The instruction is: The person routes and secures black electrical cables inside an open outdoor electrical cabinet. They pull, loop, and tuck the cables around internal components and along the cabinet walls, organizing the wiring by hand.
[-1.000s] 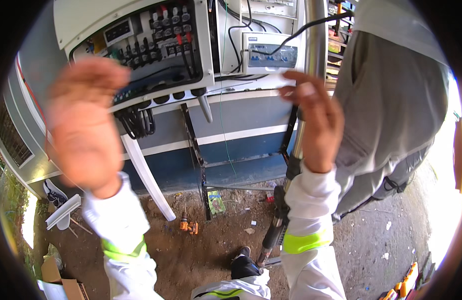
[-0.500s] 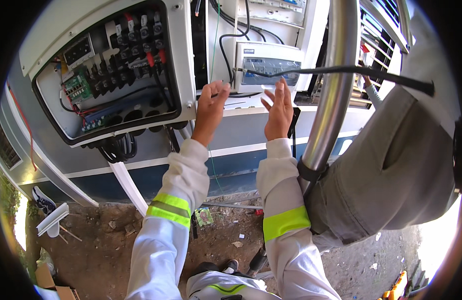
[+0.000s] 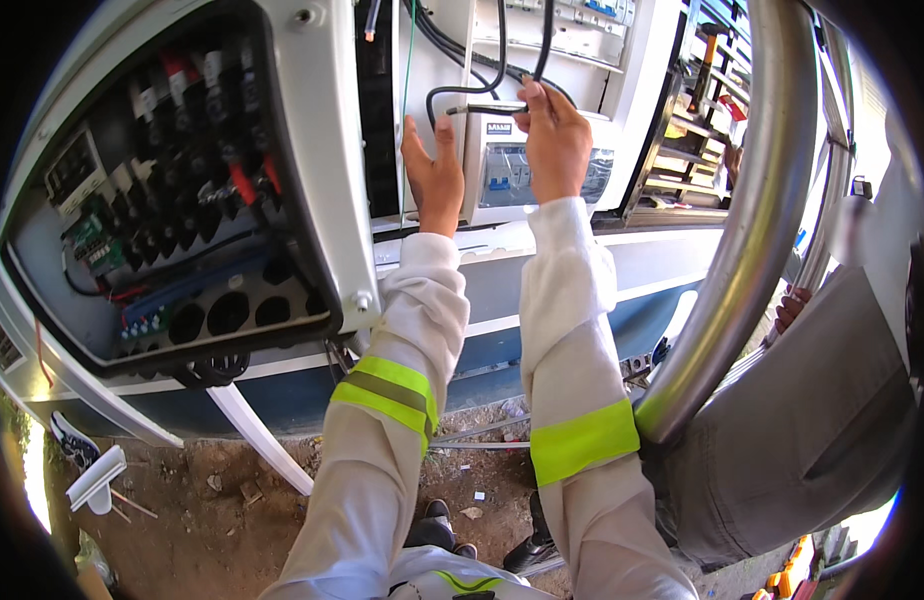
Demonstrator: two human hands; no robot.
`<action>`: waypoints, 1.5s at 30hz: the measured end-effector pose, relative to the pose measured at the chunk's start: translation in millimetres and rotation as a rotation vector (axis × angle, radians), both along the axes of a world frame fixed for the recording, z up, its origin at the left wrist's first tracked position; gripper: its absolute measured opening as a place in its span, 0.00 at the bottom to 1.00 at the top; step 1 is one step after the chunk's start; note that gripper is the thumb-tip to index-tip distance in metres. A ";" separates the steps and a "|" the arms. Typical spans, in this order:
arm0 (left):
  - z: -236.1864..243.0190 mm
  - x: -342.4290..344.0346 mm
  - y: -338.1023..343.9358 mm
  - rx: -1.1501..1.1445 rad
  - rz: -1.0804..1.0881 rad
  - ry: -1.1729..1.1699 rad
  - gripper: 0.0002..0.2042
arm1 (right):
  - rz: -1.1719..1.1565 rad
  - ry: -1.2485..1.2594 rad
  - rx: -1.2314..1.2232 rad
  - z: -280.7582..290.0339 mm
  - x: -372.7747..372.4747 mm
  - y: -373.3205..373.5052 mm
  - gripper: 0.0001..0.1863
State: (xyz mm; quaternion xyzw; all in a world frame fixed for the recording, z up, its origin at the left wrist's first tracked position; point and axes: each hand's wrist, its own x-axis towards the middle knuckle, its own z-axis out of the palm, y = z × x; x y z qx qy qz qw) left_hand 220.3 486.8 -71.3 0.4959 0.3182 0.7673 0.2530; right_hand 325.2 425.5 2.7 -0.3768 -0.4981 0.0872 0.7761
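My right hand [image 3: 557,145] pinches a black cable [image 3: 482,109] in front of the small white breaker box [image 3: 494,213]. Its short tip points left, while the rest runs up past the top of the picture. My left hand [image 3: 437,182] is raised just left of that box, fingers and thumb apart, with nothing in it. Close by, another black cable [image 3: 434,97] loops above the left fingers, and a thin green wire [image 3: 409,65] hangs down beside it. A clear window in the breaker box shows blue and white breakers.
At left stands an opened grey enclosure [image 3: 354,240] with terminals and a green circuit board. A thick metal pole [image 3: 757,230] rises at right, next to a person's grey trousers [image 3: 792,450]. Several more breakers [image 3: 602,12] sit at the top; a hammer [image 3: 704,70] hangs on the slats behind.
My right hand has risen and taken hold of the black cable, which earlier stretched right across the pole and now runs upward. My left hand has opened. The view has shifted.
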 end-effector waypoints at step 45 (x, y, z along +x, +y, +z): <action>39.8 -8.0 94.6 0.343 -0.135 0.106 0.14 | 0.102 0.007 -0.045 20.7 26.7 104.0 0.12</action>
